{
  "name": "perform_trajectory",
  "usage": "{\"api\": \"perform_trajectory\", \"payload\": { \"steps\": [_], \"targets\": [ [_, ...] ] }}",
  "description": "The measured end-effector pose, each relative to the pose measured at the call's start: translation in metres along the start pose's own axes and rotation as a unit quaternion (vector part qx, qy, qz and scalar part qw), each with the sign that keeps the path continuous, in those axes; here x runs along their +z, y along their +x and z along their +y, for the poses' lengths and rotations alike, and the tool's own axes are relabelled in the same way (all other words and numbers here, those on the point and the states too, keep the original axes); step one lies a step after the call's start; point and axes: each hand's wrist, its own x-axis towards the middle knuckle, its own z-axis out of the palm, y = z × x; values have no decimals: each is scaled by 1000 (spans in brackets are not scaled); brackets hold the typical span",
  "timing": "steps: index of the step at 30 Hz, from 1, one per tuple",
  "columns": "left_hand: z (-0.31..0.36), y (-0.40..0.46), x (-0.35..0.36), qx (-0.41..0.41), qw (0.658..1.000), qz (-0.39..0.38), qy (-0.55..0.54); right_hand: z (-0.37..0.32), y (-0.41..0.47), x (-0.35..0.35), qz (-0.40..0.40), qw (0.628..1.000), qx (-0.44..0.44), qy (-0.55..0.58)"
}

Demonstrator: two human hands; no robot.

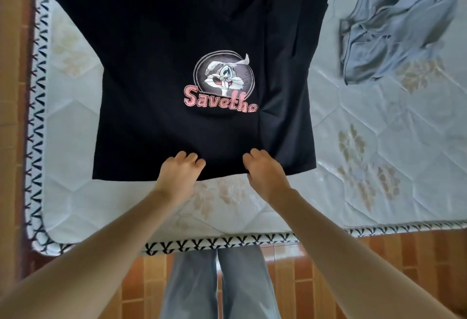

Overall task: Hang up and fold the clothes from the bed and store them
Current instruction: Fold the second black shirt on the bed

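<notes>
A black T-shirt (156, 71) with a rabbit print and pink lettering lies spread on the mattress (379, 141). Its right side is folded inward over part of the print. My left hand (178, 170) rests at the near hem with its fingers curled onto the cloth. My right hand (262, 169) sits a little to the right on the same hem, fingers curled down over the edge. Whether either hand pinches the hem is hidden by the knuckles.
A crumpled grey-blue garment (394, 28) lies on the mattress at the far right. The mattress edge (227, 244) with black-and-white trim runs close in front of my legs. Brown tiled floor (316, 280) shows below and at the left.
</notes>
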Motion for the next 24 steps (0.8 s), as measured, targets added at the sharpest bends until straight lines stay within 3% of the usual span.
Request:
{"api": "perform_trajectory", "payload": {
  "steps": [7, 10, 13, 17, 24],
  "targets": [
    [30, -60, 13, -19, 998, -59, -18, -32, -57, 27, -35, 999, -20, 8],
    [38, -72, 12, -26, 994, -97, -39, -27, -67, 27, -114, 992, -20, 53],
    [41, -66, 0, -22, 993, -95, -60, -15, -65, 17, -20, 990, 0, 142],
    [49, -25, -16, -6, 997, -52, -64, 26, -35, -2, 117, 981, 47, 150],
    [85, 103, -32, -23, 996, 15, -84, 112, 36, -47, 81, 964, 151, 204]
  ]
}}
